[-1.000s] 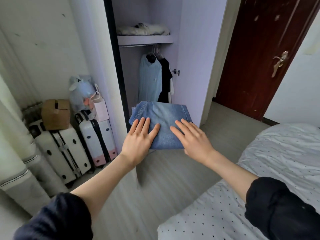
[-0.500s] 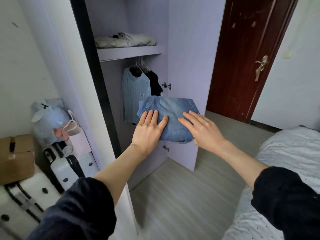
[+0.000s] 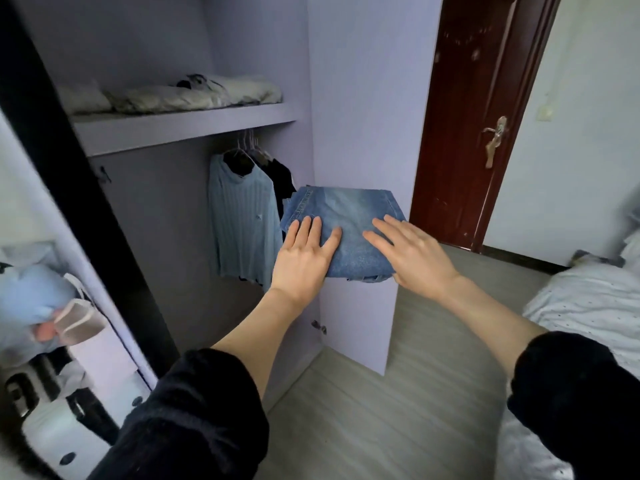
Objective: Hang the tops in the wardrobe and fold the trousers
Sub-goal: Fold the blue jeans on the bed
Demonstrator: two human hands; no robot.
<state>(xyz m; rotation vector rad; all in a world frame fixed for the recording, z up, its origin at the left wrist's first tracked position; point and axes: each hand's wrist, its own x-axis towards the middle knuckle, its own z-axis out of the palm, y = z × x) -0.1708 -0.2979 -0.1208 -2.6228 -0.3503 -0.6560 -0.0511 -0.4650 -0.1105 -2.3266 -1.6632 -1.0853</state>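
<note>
A blurred pale suitcase (image 3: 52,427) is cut off at the lower left edge. Inside the lilac wardrobe (image 3: 360,98), a ribbed light-blue top (image 3: 242,216) hangs below the shelf (image 3: 180,128), dark garments half hidden behind it. The left hand (image 3: 303,259) and right hand (image 3: 412,252) hold the folded denim trousers (image 3: 346,216) level before the wardrobe opening, fingers straight on top, thumbs hidden beneath. Open floor (image 3: 363,427) lies below.

Folded jeans (image 3: 349,220) right of hanging tops (image 3: 242,216), below shelf (image 3: 187,128).
</note>
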